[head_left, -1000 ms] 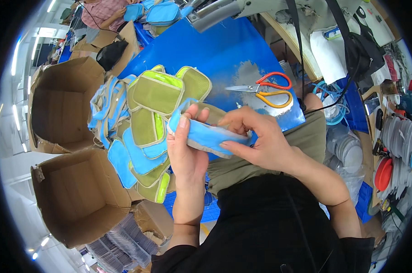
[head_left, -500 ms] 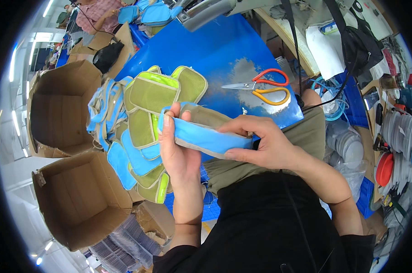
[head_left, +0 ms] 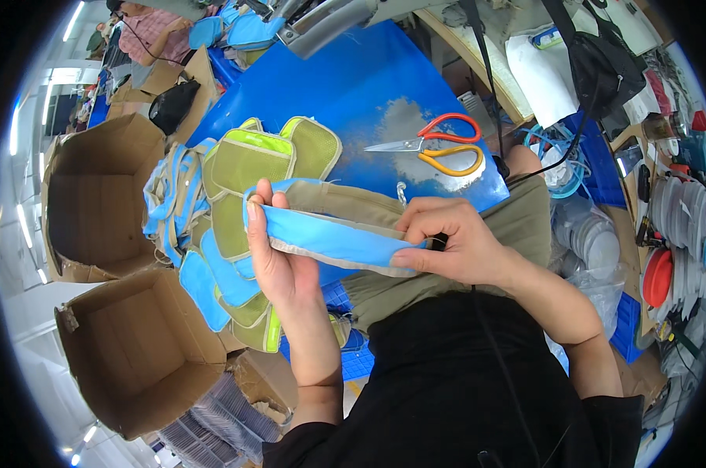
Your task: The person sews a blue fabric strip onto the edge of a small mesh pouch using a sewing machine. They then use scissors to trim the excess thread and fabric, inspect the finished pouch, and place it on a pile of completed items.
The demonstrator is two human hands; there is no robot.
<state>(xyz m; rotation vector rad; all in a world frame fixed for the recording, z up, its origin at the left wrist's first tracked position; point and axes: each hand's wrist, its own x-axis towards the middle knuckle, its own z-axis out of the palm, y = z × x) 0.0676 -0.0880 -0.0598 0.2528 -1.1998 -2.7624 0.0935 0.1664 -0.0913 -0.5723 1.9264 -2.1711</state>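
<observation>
- Blue-and-khaki fabric band (head_left: 333, 238): between the two hands, above the lap, spread lengthwise.
- Left hand (head_left: 285, 269): thumb and fingers pinch the band's left end, palm turned up.
- Right hand (head_left: 461, 242): thumb and fingers nip the band's other end; a dark gap shows by the fingertips.
- Just changed: hands farther apart than a second ago; band was bunched, now longer and flatter, khaki inner side more in sight. Reads as the band being straightened out; both grips look secure.
- Left of left hand, farther off: upper cardboard box (head_left: 134, 168), mouth facing the camera, bare inner walls showing.
- Lower-left of left hand: lower cardboard box (head_left: 95, 316), flaps not over it, inside walls and bottom visible, no contents seen.
- Right of right hand: clear plastic bag (head_left: 595, 261) with round, pale disc-like pieces inside; exact kind can't tell.
- Just beyond left hand: green mesh pouches (head_left: 251, 164), piled loose; blue pieces (head_left: 201, 288) left of the hand.
- Past the pile, left: tangled blue-and-khaki strips (head_left: 177, 187).
- Beyond right hand: scissors (head_left: 420, 145), blades toward the left, on the blue tabletop (head_left: 322, 86); neither hand touches them.
</observation>
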